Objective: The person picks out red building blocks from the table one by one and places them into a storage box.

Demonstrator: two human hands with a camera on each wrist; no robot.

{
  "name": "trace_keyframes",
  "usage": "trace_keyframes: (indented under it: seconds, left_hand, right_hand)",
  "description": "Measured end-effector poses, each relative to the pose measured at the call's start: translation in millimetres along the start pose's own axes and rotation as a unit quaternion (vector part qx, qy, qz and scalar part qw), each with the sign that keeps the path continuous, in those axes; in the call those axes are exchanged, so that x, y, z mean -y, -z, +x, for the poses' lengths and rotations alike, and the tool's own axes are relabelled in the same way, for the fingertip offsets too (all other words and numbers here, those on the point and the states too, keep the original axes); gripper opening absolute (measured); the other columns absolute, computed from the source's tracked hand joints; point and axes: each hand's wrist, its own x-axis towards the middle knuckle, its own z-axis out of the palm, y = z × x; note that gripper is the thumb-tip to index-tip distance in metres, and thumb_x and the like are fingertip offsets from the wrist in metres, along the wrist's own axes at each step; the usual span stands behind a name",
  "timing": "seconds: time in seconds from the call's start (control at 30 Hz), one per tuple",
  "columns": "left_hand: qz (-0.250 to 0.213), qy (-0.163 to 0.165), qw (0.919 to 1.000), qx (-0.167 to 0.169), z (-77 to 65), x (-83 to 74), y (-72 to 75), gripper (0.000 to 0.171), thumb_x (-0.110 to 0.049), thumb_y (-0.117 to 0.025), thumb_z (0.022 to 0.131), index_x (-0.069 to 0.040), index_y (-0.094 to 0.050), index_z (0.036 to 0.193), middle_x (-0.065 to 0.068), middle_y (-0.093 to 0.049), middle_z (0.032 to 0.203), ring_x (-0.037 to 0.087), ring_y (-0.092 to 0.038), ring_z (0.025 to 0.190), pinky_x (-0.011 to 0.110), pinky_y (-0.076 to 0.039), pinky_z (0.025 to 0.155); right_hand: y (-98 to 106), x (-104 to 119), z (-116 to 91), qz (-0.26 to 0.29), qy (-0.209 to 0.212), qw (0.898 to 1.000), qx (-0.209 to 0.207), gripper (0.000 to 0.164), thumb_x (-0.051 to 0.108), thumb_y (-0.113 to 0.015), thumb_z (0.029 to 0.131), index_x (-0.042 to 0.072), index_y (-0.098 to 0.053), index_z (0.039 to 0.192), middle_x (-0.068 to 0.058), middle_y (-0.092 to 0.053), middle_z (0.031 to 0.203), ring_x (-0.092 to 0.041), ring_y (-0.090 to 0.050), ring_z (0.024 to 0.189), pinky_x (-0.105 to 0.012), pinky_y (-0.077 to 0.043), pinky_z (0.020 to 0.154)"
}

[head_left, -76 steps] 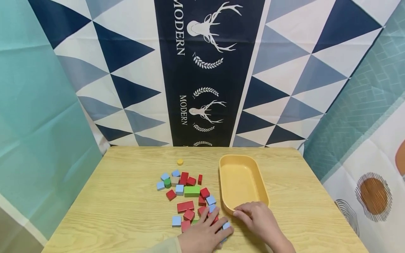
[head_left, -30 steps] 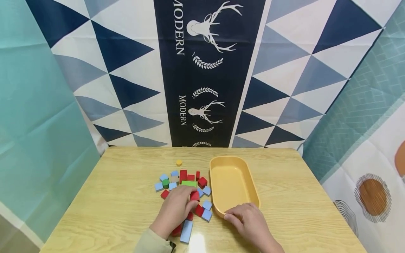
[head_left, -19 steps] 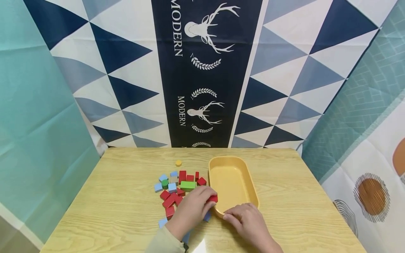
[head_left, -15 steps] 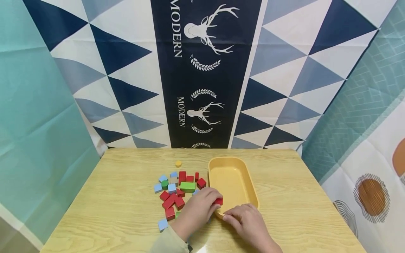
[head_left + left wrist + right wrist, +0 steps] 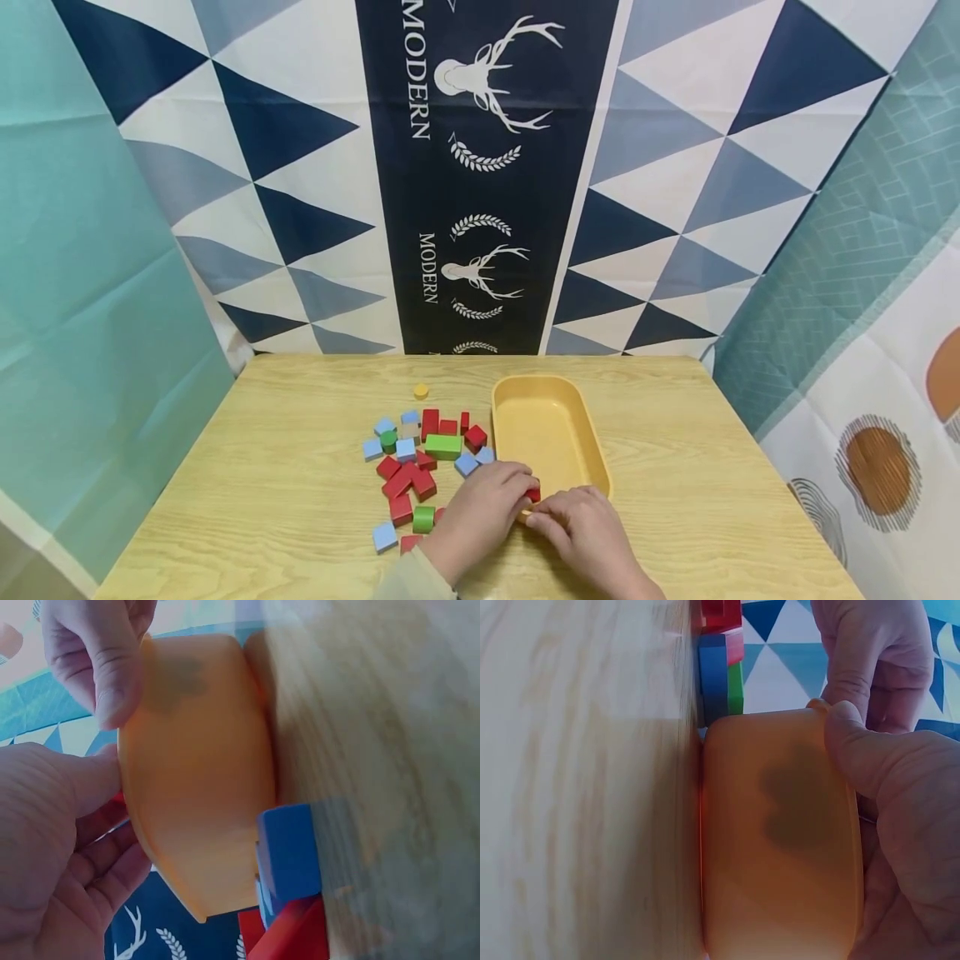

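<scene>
My left hand (image 5: 486, 510) holds a small red block (image 5: 533, 490) over the near left corner of the yellow plastic tray (image 5: 605, 467). In the left wrist view, only a bit of red shows between the fingers and the rim. My right hand (image 5: 592, 533) pinches the tray's near rim, its thumb outside and its fingers curled over the edge, as the right wrist view shows. The two hands are nearly touching. Left of the tray lie loose blocks, among them a green block (image 5: 443, 447), a red block (image 5: 423, 484) and a blue block (image 5: 467, 464).
A yellow disc (image 5: 422, 391) lies beyond the blocks. Nearer the front are a blue block (image 5: 385, 537) and a green half-round block (image 5: 423, 519). The wooden table (image 5: 712, 500) meets a patterned cloth (image 5: 495, 250) at the back. My left forearm hides some blocks.
My left hand was spread over the blocks; it then took a red block and carried it right, to the tray. The tray has slid left, with my right hand staying on its rim.
</scene>
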Motion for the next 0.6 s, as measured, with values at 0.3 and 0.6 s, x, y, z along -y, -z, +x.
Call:
trace_keyframes:
  seconds: [0.3, 0.6]
  left_hand:
    - [0.019, -0.018, 0.9995, -0.019, -4.3, -0.1, -9.4, 0.009, -0.021, -0.062, 0.098, -0.022, -0.069, 0.103, -0.009, -0.063, 0.108, 0.008, -0.050, 0.106, 0.031, -0.046, 0.097]
    - [0.018, -0.014, 0.9995, -0.023, -6.5, -0.2, -10.2, 0.007, -0.022, -0.062, 0.098, -0.025, -0.068, 0.094, -0.014, -0.063, 0.094, 0.006, -0.050, 0.096, 0.030, -0.045, 0.091]
  right_hand:
    - [-1.1, 0.7, -1.4, 0.001, 0.002, 1.000, 0.000, 0.015, 0.024, -0.084, 0.076, 0.030, -0.070, 0.073, 0.027, -0.063, 0.074, 0.007, -0.053, 0.068, -0.031, -0.045, 0.070]
    - [-0.7, 0.6, -1.0, 0.002, -0.003, 1.000, 0.004, 0.012, 0.026, -0.083, 0.077, 0.031, -0.072, 0.075, 0.027, -0.064, 0.077, 0.007, -0.054, 0.069, -0.031, -0.045, 0.071]
